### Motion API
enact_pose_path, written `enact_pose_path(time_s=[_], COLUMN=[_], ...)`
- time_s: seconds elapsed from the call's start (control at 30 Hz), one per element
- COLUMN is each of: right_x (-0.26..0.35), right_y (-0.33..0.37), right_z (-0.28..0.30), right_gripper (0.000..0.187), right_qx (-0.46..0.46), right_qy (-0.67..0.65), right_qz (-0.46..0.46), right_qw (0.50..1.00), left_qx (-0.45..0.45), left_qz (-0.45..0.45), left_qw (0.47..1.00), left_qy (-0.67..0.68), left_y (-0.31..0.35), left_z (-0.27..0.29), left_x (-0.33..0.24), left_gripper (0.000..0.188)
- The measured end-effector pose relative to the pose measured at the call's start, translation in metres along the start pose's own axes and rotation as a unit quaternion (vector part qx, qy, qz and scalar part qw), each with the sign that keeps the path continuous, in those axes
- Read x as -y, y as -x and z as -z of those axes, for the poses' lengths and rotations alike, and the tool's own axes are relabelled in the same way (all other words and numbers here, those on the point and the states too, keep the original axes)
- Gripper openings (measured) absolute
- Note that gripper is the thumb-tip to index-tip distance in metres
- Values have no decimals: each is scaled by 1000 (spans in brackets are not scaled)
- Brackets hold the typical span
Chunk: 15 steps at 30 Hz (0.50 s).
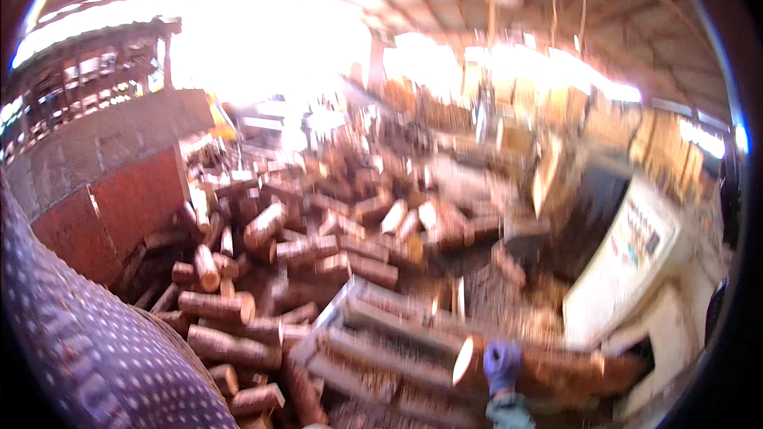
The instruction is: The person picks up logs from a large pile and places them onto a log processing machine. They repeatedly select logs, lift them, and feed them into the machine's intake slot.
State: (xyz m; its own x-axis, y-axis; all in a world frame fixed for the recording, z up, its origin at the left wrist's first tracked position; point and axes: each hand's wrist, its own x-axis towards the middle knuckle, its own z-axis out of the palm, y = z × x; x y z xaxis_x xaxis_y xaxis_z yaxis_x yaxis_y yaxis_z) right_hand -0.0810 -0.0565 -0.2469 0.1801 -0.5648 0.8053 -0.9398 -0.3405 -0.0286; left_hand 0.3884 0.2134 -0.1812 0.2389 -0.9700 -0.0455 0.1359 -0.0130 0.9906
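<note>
1. My right hand (501, 365), blue-purple glove, lies over the log near its pale cut end; too blurred for me to tell whether it grips or just rests. Left hand: out of view.
2. Log (568, 372) lies sideways at lower right, its far end by a dark opening in the pale machine (624, 266).
3. Left of the log I see a grey slatted frame (350, 372).
4. Beyond that, a heap of cut logs (298, 250).
5. Far left: rust-red panel (135, 218), dotted purple cloth (79, 334) nearer me.
</note>
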Motion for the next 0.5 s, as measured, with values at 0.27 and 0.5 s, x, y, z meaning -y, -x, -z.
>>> enact_pose_path(time_s=[0.27, 0.5], right_x=[-10, -50], right_y=[14, 7], right_z=[1, 19], right_gripper=[20, 12], right_qx=[-14, 41], right_qy=[51, 50], right_qz=[-30, -106], right_qw=[998, 992], left_qx=[-26, -93], left_qz=[-124, -279], left_qw=[992, 955], left_qy=[2, -24], left_y=[-56, -49], left_z=[34, 43], left_x=[-30, -71], left_gripper=[29, 29])
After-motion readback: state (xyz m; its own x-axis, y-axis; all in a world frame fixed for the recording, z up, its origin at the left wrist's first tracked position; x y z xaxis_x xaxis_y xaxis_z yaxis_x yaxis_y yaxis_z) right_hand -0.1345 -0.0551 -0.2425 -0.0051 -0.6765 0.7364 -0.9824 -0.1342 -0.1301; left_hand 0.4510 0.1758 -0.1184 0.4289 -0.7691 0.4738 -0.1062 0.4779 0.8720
